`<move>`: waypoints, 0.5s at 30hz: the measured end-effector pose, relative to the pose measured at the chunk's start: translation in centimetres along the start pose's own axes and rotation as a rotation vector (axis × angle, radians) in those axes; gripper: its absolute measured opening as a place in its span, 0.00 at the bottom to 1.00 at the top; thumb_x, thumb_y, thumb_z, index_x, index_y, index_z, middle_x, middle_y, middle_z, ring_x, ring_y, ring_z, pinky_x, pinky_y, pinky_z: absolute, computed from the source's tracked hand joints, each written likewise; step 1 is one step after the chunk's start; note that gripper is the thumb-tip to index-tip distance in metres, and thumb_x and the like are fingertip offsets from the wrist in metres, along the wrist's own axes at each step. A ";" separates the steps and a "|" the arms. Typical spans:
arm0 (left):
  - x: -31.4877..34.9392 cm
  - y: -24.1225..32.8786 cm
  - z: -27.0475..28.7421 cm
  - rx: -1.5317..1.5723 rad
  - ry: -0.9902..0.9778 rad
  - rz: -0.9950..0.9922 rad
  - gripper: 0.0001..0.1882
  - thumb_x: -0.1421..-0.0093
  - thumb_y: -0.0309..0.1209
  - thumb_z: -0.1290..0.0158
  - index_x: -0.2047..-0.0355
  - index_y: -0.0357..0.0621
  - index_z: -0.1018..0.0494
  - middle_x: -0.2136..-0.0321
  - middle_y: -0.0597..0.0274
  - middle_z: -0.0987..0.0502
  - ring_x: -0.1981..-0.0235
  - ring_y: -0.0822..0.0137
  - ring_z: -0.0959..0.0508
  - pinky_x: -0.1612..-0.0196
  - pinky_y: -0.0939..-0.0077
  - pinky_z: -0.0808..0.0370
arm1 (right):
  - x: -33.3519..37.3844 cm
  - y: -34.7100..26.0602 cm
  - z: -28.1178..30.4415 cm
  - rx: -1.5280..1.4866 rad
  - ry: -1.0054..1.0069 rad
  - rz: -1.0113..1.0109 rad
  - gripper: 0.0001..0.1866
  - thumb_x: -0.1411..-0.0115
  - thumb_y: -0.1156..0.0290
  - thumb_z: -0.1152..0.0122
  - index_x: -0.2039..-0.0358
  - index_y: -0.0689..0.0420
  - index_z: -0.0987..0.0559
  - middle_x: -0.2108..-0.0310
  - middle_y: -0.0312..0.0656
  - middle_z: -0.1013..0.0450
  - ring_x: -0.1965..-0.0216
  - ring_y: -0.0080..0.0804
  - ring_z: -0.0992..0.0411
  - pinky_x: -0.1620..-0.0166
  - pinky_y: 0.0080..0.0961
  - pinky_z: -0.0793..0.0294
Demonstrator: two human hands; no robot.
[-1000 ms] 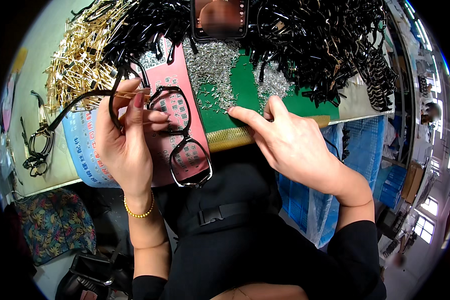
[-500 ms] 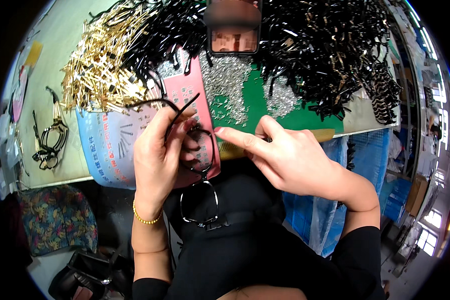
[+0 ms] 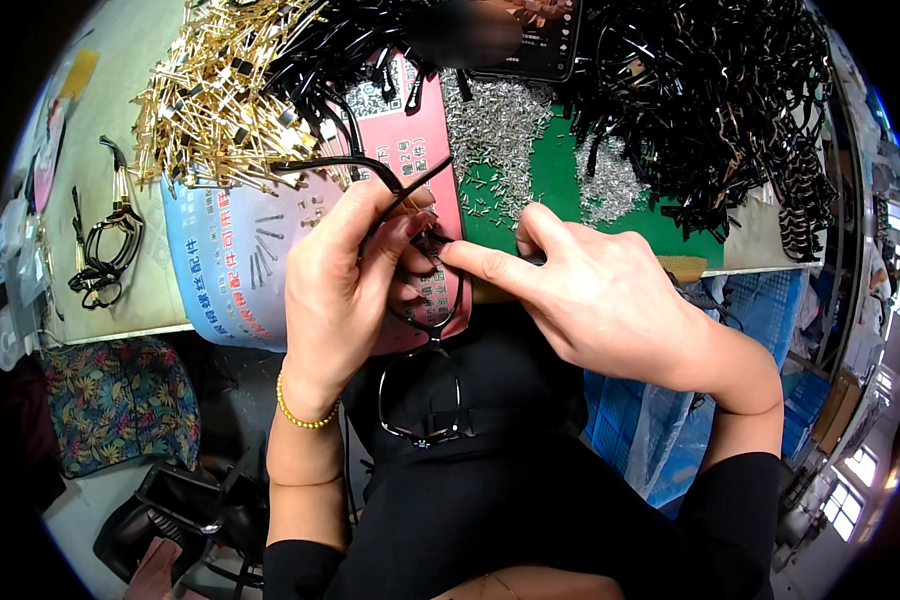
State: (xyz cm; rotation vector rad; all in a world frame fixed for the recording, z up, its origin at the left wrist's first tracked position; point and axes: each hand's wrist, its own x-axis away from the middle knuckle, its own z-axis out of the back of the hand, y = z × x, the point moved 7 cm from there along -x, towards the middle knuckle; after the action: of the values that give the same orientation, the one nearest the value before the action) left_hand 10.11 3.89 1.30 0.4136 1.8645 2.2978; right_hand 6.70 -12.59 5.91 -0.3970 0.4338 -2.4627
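Note:
Black eyeglasses (image 3: 457, 392) hang from my left hand (image 3: 345, 265). Its thumb and fingers pinch them near a hinge, with the two dark temple arms (image 3: 345, 161) crossing above the knuckles. The lens rim dangles low in front of my black clothing. From the other side comes my right hand (image 3: 600, 300), its index finger stretched out and the fingertip at the pinched hinge. Its other fingers are bent, and its thumb is mostly hidden beneath. Anything tiny at that fingertip is too small to make out.
Behind my hands, small silvery metal pieces (image 3: 500, 125) lie on a green mat (image 3: 555, 160). Gold-coloured temple parts (image 3: 220, 110) pile up left, black temple arms (image 3: 705, 120) right. A phone (image 3: 530, 40) stands between. More glasses (image 3: 105, 250) lie far left on a printed sheet's (image 3: 235, 265) outer side.
The view has shifted, so hands and table sit further right in it. My right fingertip stays by the hinge. The left hand keeps its pinch on the eyeglasses.

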 end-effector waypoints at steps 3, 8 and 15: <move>0.7 -0.1 0.1 -0.375 0.044 -0.263 0.08 0.31 0.19 0.51 0.55 0.36 0.24 0.66 0.61 0.18 0.74 0.77 0.19 0.75 0.85 0.24 | -0.1 0.0 -0.1 -0.009 -0.012 -0.003 0.31 0.46 0.76 0.41 0.40 0.48 0.25 0.61 0.51 0.30 0.71 0.43 0.23 0.74 0.36 0.23; 0.3 1.2 -0.3 -0.341 0.134 -0.286 0.09 0.38 0.15 0.47 0.58 0.36 0.23 0.69 0.59 0.18 0.76 0.71 0.19 0.73 0.78 0.24 | -0.2 0.1 -0.1 -0.011 -0.004 0.004 0.30 0.47 0.76 0.40 0.41 0.48 0.24 0.61 0.51 0.30 0.71 0.43 0.22 0.73 0.36 0.22; 0.1 -0.1 0.1 -0.001 0.126 -0.030 0.04 0.30 0.21 0.51 0.60 0.35 0.26 0.73 0.63 0.19 0.81 0.79 0.21 0.80 0.84 0.25 | -0.2 0.1 0.0 0.009 -0.010 -0.006 0.32 0.46 0.76 0.40 0.39 0.47 0.26 0.61 0.52 0.29 0.71 0.43 0.22 0.72 0.36 0.22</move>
State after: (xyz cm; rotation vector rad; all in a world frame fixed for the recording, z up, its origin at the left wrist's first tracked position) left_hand 10.03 3.99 1.20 0.2445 1.9123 2.3553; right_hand 6.87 -12.52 5.81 -0.4074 0.4179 -2.4667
